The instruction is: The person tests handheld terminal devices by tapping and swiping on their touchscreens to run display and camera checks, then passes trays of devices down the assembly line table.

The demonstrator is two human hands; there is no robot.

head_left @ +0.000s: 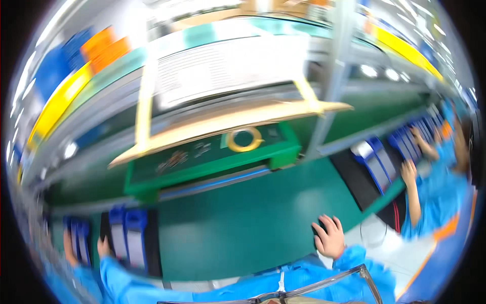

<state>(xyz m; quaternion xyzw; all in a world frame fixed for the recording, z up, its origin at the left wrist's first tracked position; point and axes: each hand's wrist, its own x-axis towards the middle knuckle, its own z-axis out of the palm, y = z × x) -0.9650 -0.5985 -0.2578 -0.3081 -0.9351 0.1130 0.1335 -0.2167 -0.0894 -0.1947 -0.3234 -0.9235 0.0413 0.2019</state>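
My right hand [330, 237] rests with its fingers spread on the green tabletop [243, 223], near the table's front right edge, holding nothing. My left arm reaches far to the left. My left hand [104, 247] is beside two blue-framed pieces with grey panels [126, 230], which lie on a black mat [153, 243]. Its fingers are small and blurred, so whether it grips or only touches the nearer piece cannot be made out.
A green shelf tray [212, 167] holds a yellow tape roll [244, 139] and small loose parts, under a wooden ledge [228, 124]. At right, a co-worker's hand [409, 172] is by blue-framed pieces [377, 164] on a black mat. Another person's hand [69, 248] is at far left.
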